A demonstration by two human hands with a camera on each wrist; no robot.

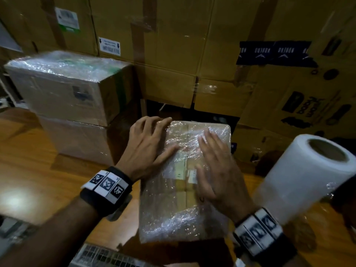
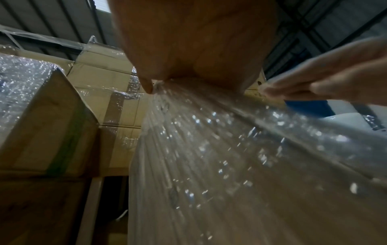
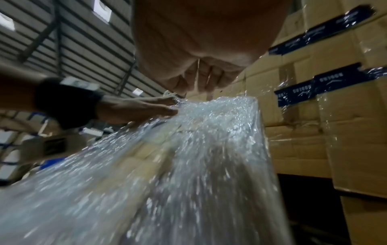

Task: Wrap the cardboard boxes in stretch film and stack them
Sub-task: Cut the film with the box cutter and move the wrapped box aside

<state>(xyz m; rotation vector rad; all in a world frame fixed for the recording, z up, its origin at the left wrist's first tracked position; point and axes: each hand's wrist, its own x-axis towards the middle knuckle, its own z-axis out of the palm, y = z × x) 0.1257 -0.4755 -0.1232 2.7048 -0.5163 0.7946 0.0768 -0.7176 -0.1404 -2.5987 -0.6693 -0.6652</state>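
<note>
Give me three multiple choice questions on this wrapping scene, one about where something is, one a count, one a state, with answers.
1. Where is the film roll?
A. right of the wrapped box
B. on the stack
C. in the left hand

2. How many wrapped boxes are in the stack at left?
A. one
B. two
C. four

3. What are the hands doing?
A. gripping the roll
B. lying flat on the wrapped box
C. hanging idle

Answers: 1 A, the roll stands on the table right of the wrapped box. 2 B, one sits on another. 3 B, the left hand and right hand lie with fingers straight on the film.
</note>
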